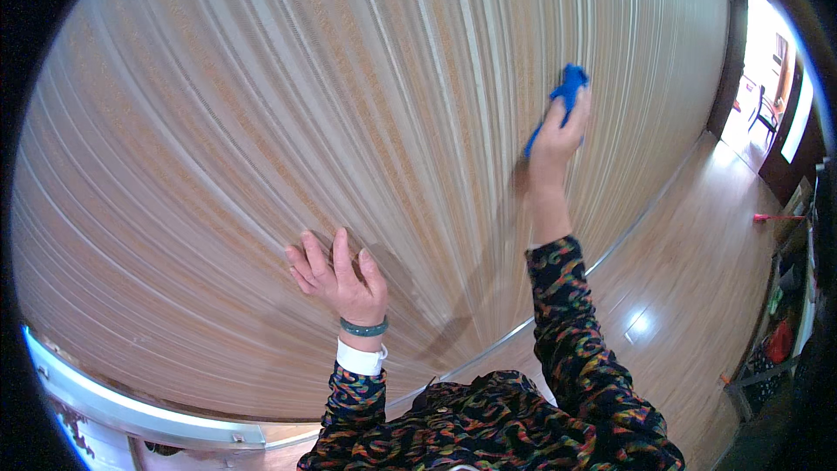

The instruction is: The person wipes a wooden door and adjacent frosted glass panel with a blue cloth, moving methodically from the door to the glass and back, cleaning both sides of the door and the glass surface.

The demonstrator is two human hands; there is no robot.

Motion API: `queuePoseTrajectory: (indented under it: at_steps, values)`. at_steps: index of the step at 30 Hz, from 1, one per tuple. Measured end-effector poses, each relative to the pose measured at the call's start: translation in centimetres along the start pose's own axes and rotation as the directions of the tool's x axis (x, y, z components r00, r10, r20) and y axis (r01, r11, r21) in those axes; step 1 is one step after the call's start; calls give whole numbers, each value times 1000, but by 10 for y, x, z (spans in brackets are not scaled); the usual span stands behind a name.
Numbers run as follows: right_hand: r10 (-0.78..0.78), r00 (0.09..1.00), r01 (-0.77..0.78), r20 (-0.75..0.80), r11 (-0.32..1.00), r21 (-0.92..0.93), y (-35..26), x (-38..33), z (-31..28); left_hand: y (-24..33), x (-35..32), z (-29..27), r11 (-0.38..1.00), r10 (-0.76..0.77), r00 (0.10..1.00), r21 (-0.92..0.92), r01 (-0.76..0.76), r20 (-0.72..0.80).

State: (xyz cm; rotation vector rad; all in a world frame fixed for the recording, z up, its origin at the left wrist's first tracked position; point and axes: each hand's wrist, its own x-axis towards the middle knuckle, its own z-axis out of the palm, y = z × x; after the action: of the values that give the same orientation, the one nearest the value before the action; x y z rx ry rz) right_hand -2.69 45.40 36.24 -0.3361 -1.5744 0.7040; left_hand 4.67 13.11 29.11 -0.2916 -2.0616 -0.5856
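Note:
A wall with vertical beige and brown striped wallpaper (261, 122) fills most of the view. My left hand (340, 277) rests flat against it, fingers spread, holding nothing; a green bracelet and a white cuff sit at its wrist. My right hand (558, 135) is stretched out high on the wall and grips a blue cloth (568, 87), which is pressed to the wallpaper. Both arms wear dark sleeves with a many-coloured pattern.
A white skirting strip (610, 249) runs along the foot of the wall above a glossy wooden floor (689, 270). A bright doorway (767, 61) opens at the far right. Shelving with red and green items (779, 331) stands at the right. A pale frame edge (131, 410) curves at lower left.

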Motion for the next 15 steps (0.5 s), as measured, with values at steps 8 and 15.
queuePoseTrajectory:
  at_steps: [8,15]
  values:
    - [-518,817,493,254,856,159,-44,-76,-11,2,-8,-3,999,-40,998,-19,39,-54]
    - [-394,911,390,124,919,50,-82,-7,15,-7,-7,-6,999,-16,1000,-37,15,-26]
